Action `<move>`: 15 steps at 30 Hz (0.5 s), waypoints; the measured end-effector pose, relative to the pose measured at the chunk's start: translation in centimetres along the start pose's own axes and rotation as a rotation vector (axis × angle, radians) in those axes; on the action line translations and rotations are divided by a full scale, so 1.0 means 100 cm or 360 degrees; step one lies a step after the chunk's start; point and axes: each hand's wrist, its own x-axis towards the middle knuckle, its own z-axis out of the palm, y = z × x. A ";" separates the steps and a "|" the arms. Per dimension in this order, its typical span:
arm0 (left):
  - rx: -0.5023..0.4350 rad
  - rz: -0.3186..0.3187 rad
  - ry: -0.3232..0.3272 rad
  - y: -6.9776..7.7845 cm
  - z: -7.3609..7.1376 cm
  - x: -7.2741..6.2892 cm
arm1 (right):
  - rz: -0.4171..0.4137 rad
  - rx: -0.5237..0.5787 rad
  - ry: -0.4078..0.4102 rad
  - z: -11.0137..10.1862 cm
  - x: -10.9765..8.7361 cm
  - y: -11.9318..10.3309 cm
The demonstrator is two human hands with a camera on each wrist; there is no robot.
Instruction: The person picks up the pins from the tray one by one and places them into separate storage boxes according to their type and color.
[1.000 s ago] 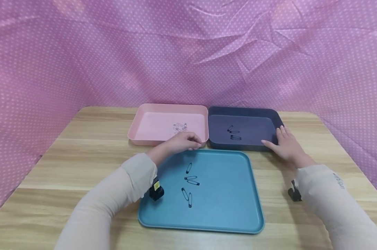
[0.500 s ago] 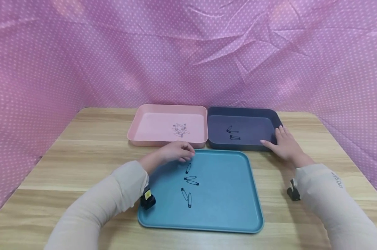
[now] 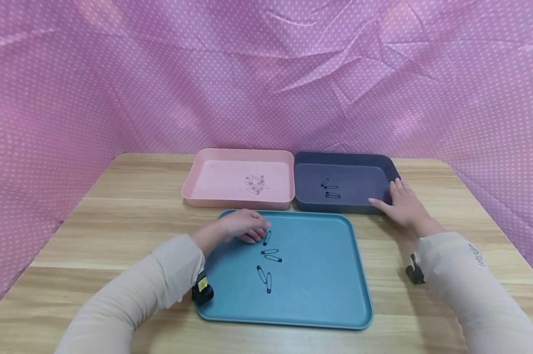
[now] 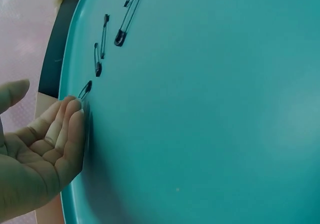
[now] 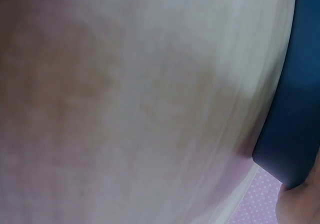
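Note:
My left hand (image 3: 244, 226) is over the back left of the blue tray (image 3: 319, 275), fingers loosely bent and thumb apart. Its fingertips are right at the end of the rearmost safety pin (image 3: 267, 238); the left wrist view shows this pin (image 4: 86, 88) partly hidden behind the fingers. Several more black safety pins (image 3: 272, 258) lie toward the tray's middle and front. My right hand (image 3: 405, 206) rests at the front right corner of the dark blue tray (image 3: 359, 209), fingers spread and fairly straight along its rim. Only a bit of that hand (image 5: 300, 204) shows in the right wrist view.
Left of the dark tray stands a pink tray (image 3: 213, 201) with a cluster of safety pins (image 3: 256, 184) inside. Several black safety pins (image 3: 332, 195) lie in the dark tray. All sit on a wooden table (image 3: 116, 216) before a pink dotted cloth (image 3: 248, 88).
My left hand has come back from the pink tray's front rim, leftward and toward me, to the rearmost safety pin on the blue tray. The right hand has stayed in place.

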 end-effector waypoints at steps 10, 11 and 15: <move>0.0295 -0.0052 0.0142 -0.002 0.010 -0.001 | 0.0007 0.0018 -0.0018 0.000 0.000 0.000; 0.0354 -0.0050 0.0159 -0.001 0.011 -0.001 | 0.0008 0.0018 -0.0017 0.000 0.001 0.000; 0.0582 -0.0015 0.0241 0.001 0.017 -0.002 | 0.0011 0.0013 -0.0016 -0.001 0.001 0.000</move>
